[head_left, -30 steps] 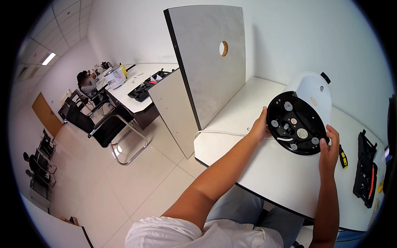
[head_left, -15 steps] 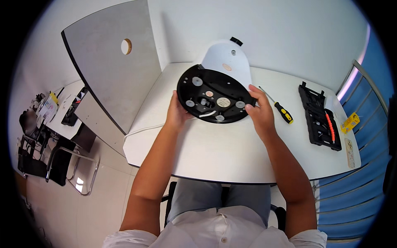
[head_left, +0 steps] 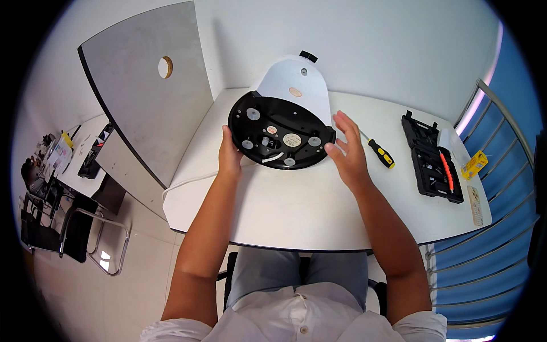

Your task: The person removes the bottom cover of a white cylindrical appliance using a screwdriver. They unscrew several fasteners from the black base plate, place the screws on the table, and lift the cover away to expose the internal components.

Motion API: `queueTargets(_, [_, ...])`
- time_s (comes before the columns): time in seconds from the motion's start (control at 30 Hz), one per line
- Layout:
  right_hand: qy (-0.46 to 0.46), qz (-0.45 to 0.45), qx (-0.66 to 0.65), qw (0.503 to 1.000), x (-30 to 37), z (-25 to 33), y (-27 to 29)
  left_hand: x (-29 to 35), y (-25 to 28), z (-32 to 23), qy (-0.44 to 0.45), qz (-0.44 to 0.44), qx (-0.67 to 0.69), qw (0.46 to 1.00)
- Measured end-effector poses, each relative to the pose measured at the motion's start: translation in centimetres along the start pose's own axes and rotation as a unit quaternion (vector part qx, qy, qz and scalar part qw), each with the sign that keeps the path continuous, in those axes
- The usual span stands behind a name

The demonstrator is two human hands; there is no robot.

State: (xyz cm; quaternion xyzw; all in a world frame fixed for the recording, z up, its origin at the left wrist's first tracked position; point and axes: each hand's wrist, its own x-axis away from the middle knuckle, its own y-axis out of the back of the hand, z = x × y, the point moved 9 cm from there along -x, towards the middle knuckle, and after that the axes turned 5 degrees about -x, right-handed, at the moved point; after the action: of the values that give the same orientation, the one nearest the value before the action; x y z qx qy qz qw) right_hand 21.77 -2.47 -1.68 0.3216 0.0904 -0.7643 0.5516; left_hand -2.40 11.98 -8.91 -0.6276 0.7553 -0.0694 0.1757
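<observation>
A white appliance [head_left: 289, 77] with a round black base [head_left: 274, 115] lies tipped on the white table. Its underside faces me, showing several round translucent feet, screws, two round labels and a short white piece of cord. My left hand [head_left: 229, 153] grips the left rim of the base, its fingers partly hidden behind it. At the right rim, my right hand [head_left: 348, 153] has its fingers spread. Its thumb tip is at the rim; whether it touches cannot be made out. A yellow-and-black screwdriver [head_left: 380, 154] lies just right of that hand.
An open black tool case [head_left: 430, 165] with a red flexible shaft [head_left: 446, 171] lies at the right, near a yellow box [head_left: 474, 165]. A white cord [head_left: 191, 179] runs left. A grey partition [head_left: 137, 74] borders the table; metal railings [head_left: 501, 125] stand right. A person sits far left.
My right hand has loosened from the base's right rim and its fingers have spread upward. The left hand keeps its hold. The whole view has shifted slightly.
</observation>
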Motion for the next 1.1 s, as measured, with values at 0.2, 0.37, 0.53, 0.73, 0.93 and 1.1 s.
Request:
queueTargets(0.2, [-0.082,-0.045,0.086,0.992,-1.9,-0.4,5.2,-1.0,1.2,0.6,0.094,0.055,0.305,0.946])
queueTargets(0.37, [-0.096,0.038,0.326,0.940,-2.8,-3.8,10.0,-0.2,2.3,-1.4,-0.143,-0.086,-0.066,0.984])
queueTargets(0.53, [-0.126,0.002,0.389,0.912,-0.4,-8.2,15.3,1.0,0.2,-3.6,-0.208,-0.111,-0.088,0.968])
queueTargets(0.73, [-0.117,-0.007,0.366,0.923,-0.2,-9.3,14.4,1.1,0.7,-4.0,-0.212,-0.079,-0.138,0.964])
queueTargets(0.93, [-0.185,0.030,0.391,0.901,0.3,-10.0,13.5,0.5,1.1,-3.4,-0.203,-0.078,-0.138,0.966])
queueTargets(1.1, [-0.188,0.004,0.398,0.898,0.8,-11.5,15.0,0.2,1.1,-2.4,-0.169,-0.093,-0.110,0.975])
